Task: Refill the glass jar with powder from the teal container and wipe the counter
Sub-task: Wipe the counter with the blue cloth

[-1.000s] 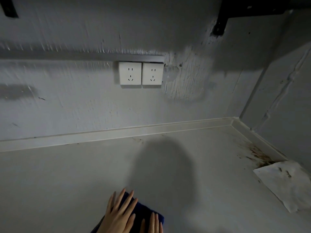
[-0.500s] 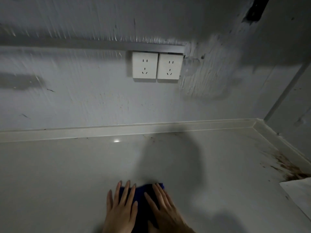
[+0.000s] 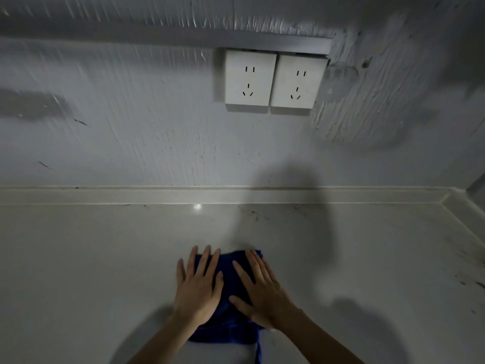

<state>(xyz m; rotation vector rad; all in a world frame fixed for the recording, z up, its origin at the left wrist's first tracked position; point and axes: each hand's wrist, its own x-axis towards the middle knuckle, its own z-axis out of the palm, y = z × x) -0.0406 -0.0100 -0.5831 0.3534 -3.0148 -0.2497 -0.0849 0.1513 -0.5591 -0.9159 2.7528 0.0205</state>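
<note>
A dark blue cloth (image 3: 228,274) lies flat on the pale counter (image 3: 91,271) near the bottom middle of the head view. My left hand (image 3: 198,287) presses on its left half with straight, spread fingers. My right hand (image 3: 259,292) presses on its right half the same way, fingers pointing toward the wall. Neither the glass jar nor the teal container is in view.
The counter meets a grey wall at a low raised strip (image 3: 236,195). Two white sockets (image 3: 274,81) sit on the wall above the hands. Brown stains (image 3: 469,282) mark the counter near the right corner.
Both hands have slid the blue cloth away from me toward the wall. My right hand has come fully onto it. The view has shifted left, and the white paper at the right is out of frame.
</note>
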